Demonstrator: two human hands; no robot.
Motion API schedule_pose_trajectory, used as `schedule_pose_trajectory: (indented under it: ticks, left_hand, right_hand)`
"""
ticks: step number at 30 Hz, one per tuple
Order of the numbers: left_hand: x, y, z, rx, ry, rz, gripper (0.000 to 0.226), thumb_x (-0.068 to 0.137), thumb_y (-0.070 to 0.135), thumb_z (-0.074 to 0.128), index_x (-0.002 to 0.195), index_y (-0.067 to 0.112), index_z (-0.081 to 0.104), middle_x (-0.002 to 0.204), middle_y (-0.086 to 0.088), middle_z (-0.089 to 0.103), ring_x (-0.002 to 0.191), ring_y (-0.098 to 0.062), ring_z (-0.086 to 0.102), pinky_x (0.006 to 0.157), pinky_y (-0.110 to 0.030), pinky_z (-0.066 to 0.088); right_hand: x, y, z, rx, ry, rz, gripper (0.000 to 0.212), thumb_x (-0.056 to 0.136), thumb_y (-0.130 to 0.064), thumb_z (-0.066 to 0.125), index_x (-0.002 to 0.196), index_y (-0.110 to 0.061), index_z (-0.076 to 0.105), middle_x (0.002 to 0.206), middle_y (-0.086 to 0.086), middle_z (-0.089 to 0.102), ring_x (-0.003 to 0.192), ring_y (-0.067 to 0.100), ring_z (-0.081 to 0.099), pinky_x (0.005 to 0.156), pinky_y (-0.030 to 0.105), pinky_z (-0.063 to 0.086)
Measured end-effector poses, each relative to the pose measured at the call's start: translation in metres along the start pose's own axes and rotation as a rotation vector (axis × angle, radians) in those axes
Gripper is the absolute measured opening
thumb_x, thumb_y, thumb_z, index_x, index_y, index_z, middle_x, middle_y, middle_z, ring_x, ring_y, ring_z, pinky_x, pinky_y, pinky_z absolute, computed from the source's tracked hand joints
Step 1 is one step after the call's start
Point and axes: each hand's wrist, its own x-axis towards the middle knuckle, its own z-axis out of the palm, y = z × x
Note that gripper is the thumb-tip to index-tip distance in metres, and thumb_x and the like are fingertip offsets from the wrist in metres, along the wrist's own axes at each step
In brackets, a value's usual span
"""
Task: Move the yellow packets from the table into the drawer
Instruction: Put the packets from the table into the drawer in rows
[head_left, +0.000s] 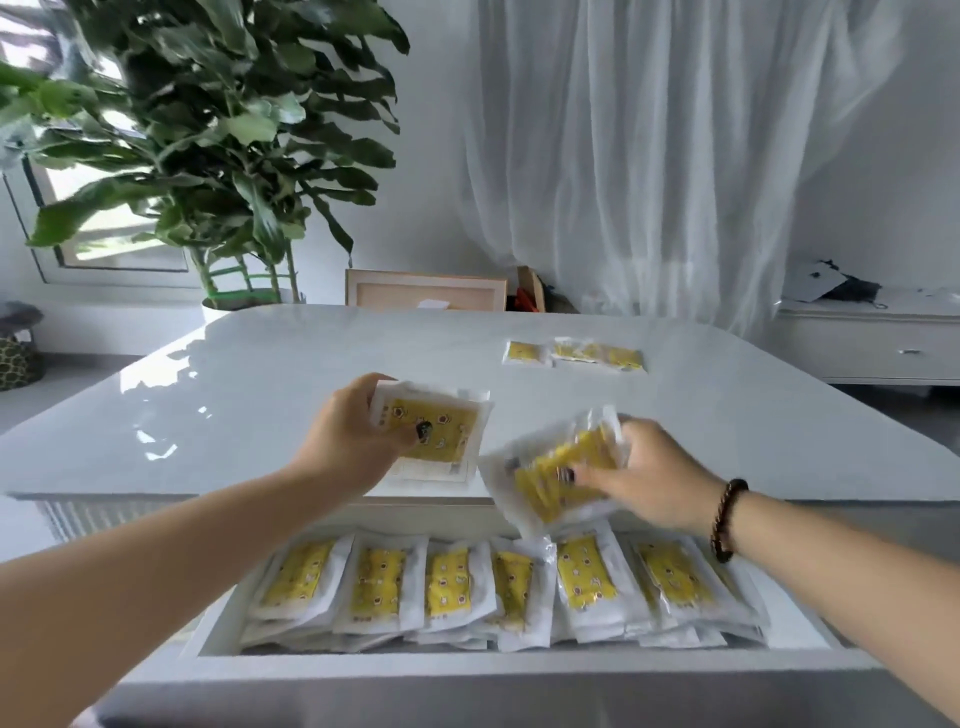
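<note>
My left hand (353, 436) grips a small stack of yellow packets (441, 421) above the near part of the white table (260, 395). My right hand (644, 478) holds another bunch of yellow packets (561, 478), tilted and blurred, over the table's front edge and the back of the open drawer (467, 667). Several yellow packets (447, 582) stand in a row inside the drawer. More yellow packets (576, 354) lie flat at the table's far right.
A large potted plant (223, 130) stands behind the table's far left corner. A wooden frame (426, 291) leans behind the far edge. White curtains hang at the back, and a low white cabinet (872, 338) is at the right.
</note>
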Motion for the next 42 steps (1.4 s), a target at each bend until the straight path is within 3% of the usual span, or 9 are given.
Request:
schedule_pose_trajectory:
  ticks: [2,6,11,14,27,30,34,39,42]
  left_hand:
    - [-0.008,-0.007,0.001,0.037,-0.029,-0.007,0.03,0.08,0.008,0.071,0.099,0.024,0.057,0.082,0.008,0.063,0.074,-0.011,0.061,0.058,-0.024,0.047]
    - [-0.026,-0.025,0.008,0.091,-0.14,-0.061,0.028,0.08,0.006,0.071,0.096,0.026,0.058,0.085,0.005,0.065,0.077,-0.011,0.061,0.06,-0.023,0.047]
    - [-0.047,-0.04,0.022,0.116,-0.275,-0.127,0.025,0.077,0.009,0.074,0.09,0.027,0.063,0.081,0.003,0.07,0.077,-0.017,0.067,0.071,-0.037,0.057]
    - [-0.056,-0.043,0.03,0.126,-0.323,-0.157,0.022,0.077,0.011,0.075,0.09,0.023,0.064,0.081,0.001,0.071,0.076,-0.02,0.067,0.071,-0.044,0.057]
    - [-0.054,-0.068,0.051,0.13,-0.413,-0.342,0.025,0.076,0.003,0.075,0.092,0.02,0.064,0.079,0.009,0.074,0.071,-0.01,0.071,0.066,-0.03,0.055]
    - [-0.049,-0.071,0.057,0.121,-0.445,-0.357,0.027,0.076,0.001,0.075,0.093,0.02,0.065,0.08,0.009,0.075,0.072,-0.011,0.071,0.073,-0.035,0.055]
    - [-0.038,-0.071,0.067,0.113,-0.471,-0.373,0.03,0.073,0.003,0.078,0.094,0.021,0.065,0.082,0.007,0.075,0.075,-0.015,0.072,0.081,-0.043,0.055]
    - [-0.031,-0.07,0.082,0.087,-0.553,-0.4,0.032,0.072,0.0,0.078,0.096,0.016,0.065,0.084,0.002,0.076,0.079,-0.018,0.073,0.085,-0.046,0.054]
    - [-0.033,-0.074,0.083,0.065,-0.599,-0.426,0.034,0.07,-0.004,0.077,0.098,0.012,0.065,0.087,-0.002,0.076,0.082,-0.02,0.073,0.085,-0.048,0.054]
  right_hand:
    - [-0.019,0.019,0.007,-0.196,-0.195,-0.009,0.013,0.084,-0.017,0.068,0.097,-0.019,0.067,0.096,-0.006,0.071,0.091,0.008,0.066,0.086,0.027,0.052]
    - [-0.046,0.054,0.021,-0.611,-0.481,-0.051,0.022,0.085,-0.034,0.06,0.099,-0.018,0.062,0.096,0.001,0.064,0.088,0.02,0.06,0.079,0.04,0.051]
    - [-0.056,0.064,0.018,-0.543,-0.461,-0.053,0.028,0.086,-0.033,0.062,0.092,-0.007,0.057,0.09,0.012,0.059,0.083,0.028,0.056,0.073,0.035,0.046]
    - [-0.059,0.065,0.017,-0.508,-0.477,-0.071,0.034,0.084,-0.031,0.065,0.066,-0.015,0.04,0.069,0.004,0.041,0.062,0.016,0.036,0.06,0.03,0.032]
    - [-0.055,0.073,-0.01,-0.522,-0.6,-0.007,0.042,0.083,-0.032,0.066,0.059,-0.018,0.034,0.068,0.002,0.039,0.06,0.012,0.035,0.06,0.031,0.032]
    - [-0.029,0.093,-0.05,-0.715,-0.488,0.12,0.03,0.082,-0.03,0.065,0.068,-0.011,0.046,0.075,0.009,0.054,0.064,0.015,0.044,0.063,0.037,0.04]
    - [-0.007,0.123,-0.074,-0.688,-0.624,0.35,0.018,0.076,-0.032,0.073,0.08,-0.017,0.062,0.083,-0.001,0.071,0.067,0.011,0.062,0.063,0.031,0.052]
    - [0.012,0.147,-0.04,-0.72,-0.754,0.339,0.014,0.081,-0.029,0.071,0.082,-0.023,0.058,0.082,-0.003,0.062,0.065,0.01,0.052,0.06,0.025,0.042]
    - [0.019,0.153,-0.022,-0.753,-0.774,0.316,0.053,0.085,-0.029,0.068,0.133,-0.023,0.047,0.117,-0.006,0.057,0.089,0.01,0.054,0.071,0.019,0.042]
